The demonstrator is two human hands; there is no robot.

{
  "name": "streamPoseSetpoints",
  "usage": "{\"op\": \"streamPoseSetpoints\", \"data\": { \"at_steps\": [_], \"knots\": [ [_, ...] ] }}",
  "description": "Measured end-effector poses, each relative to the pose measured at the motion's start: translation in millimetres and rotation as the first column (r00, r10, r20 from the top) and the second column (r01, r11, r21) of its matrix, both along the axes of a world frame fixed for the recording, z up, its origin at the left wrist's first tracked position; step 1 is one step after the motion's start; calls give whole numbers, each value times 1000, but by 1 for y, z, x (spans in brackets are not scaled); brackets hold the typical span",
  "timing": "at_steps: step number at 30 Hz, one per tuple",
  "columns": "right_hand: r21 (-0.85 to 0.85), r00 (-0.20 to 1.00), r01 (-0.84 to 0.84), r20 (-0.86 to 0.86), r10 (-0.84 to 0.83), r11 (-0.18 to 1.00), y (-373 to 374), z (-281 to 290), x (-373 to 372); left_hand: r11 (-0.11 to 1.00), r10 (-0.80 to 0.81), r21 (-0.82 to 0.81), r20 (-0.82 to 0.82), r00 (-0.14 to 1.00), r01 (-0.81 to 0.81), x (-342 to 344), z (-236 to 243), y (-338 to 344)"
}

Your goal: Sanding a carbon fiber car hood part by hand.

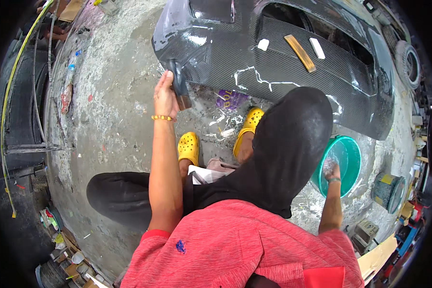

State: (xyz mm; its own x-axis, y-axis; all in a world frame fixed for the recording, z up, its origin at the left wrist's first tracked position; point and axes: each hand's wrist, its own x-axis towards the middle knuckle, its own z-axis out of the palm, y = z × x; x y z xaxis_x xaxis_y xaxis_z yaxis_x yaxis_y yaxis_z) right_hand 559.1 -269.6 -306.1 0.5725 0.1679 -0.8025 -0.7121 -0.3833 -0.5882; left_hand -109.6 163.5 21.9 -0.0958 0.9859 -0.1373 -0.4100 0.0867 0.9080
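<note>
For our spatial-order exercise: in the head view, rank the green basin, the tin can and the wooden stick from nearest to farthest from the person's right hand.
1. Green basin: the right hand is inside it.
2. Tin can: on the floor, right of the basin.
3. Wooden stick: up on the black carbon-fibre panel.

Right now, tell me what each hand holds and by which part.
The left hand grips a dark sanding block by its side. The right hand dips into the green basin; any hold is unclear.

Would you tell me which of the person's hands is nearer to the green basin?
The right hand, which reaches down into the green basin. The left hand is far off, at the edge of the black carbon-fibre panel.
</note>
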Motion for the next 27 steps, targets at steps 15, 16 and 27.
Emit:
{"op": "streamPoseSetpoints", "data": {
  "at_steps": [15,16,27],
  "knots": [
    [362,43,-929,322,946,-81,415,475,-266,928,-223,-100,624,749,359,250,17,50],
    [285,-57,-944,349,935,-164,437,477,-275,920,-182,-132,688,702,368,242,17,54],
    [-797,-800,-572,594,83,193,588,329,-336,904,406,419,-778,480,-85,98,-78,-62]
  ]
}}
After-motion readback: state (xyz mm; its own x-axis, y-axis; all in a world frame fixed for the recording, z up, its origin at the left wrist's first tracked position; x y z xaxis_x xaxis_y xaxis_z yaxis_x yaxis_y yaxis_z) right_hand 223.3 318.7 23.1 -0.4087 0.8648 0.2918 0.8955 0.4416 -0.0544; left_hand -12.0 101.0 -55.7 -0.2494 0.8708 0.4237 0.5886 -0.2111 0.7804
